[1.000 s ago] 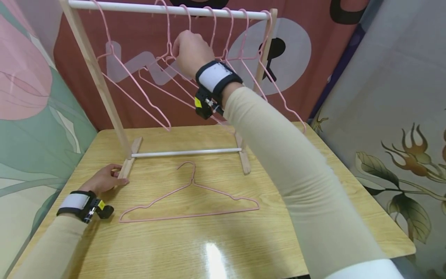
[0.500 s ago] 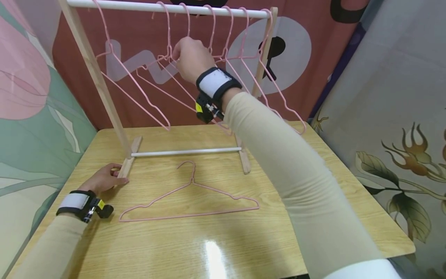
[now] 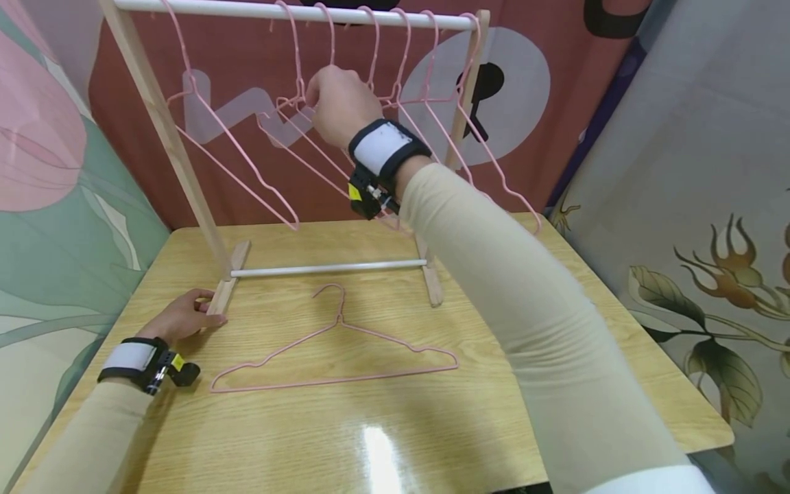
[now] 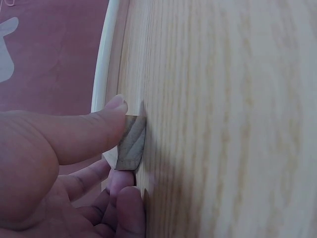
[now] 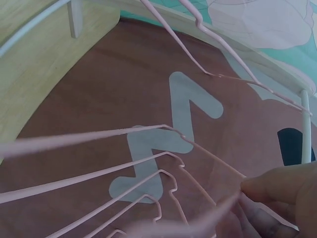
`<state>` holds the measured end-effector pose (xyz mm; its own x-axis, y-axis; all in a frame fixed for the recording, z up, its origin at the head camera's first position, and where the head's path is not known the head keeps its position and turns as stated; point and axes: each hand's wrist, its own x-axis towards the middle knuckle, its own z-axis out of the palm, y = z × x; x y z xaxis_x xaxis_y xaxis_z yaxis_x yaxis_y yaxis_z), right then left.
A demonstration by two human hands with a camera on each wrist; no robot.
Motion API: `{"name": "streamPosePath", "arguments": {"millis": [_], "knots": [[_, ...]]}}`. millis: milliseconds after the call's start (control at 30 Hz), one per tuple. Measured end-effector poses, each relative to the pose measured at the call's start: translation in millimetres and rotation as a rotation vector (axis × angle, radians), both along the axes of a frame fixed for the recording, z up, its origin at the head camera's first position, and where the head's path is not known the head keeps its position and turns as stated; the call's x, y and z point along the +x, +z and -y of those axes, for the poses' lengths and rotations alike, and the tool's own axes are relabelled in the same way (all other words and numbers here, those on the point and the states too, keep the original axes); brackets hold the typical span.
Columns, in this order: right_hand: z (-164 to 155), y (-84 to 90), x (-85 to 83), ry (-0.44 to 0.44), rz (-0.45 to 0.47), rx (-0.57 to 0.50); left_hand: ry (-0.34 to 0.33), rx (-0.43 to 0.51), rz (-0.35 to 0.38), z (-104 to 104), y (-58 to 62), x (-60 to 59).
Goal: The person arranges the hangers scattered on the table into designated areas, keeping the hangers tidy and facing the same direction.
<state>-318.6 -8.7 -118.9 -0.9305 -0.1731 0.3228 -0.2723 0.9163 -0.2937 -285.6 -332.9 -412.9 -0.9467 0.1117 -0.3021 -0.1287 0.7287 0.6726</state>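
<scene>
In the head view, my right hand [image 3: 344, 103] is raised to a pink wire hanger [image 3: 332, 40] that hangs by its hook from the rack's white top rail [image 3: 247, 8]. Thumb and fingers pinch it near the neck; in the right wrist view the fingertips [image 5: 257, 186] meet on pink wire. Low at the left, my left hand [image 3: 182, 315] grips the end of the rack's wooden foot [image 3: 223, 296]. The left wrist view has the thumb [image 4: 94, 131] on top of that foot end [image 4: 131, 144] and fingers beneath. Several other pink hangers share the rail.
One pink hanger [image 3: 339, 381] lies flat on the wooden table [image 3: 296, 439] in front of the rack. A lone hanger [image 3: 237, 147] hangs near the left post [image 3: 163, 130]. A white lower bar [image 3: 327, 268] joins the feet. Printed curtains [image 3: 648, 240] surround the table.
Compared with one second ago, my right hand sits slightly lower on the hanger. The lower ends of hangers beside it have swung a little. My left hand stays on the foot.
</scene>
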Motion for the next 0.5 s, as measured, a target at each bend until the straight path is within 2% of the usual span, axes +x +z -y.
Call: {"name": "streamPosePath", "arguments": {"millis": [233,500], "knots": [[0,1.7,6.9,0.027,-0.017,0.005,-0.003,0.008,0.005,1,-1.5,-0.8],[-1,3.4,22.4,0.084,-0.044,-0.007,-0.006,0.004,0.006,1,-1.6,-0.3]]}}
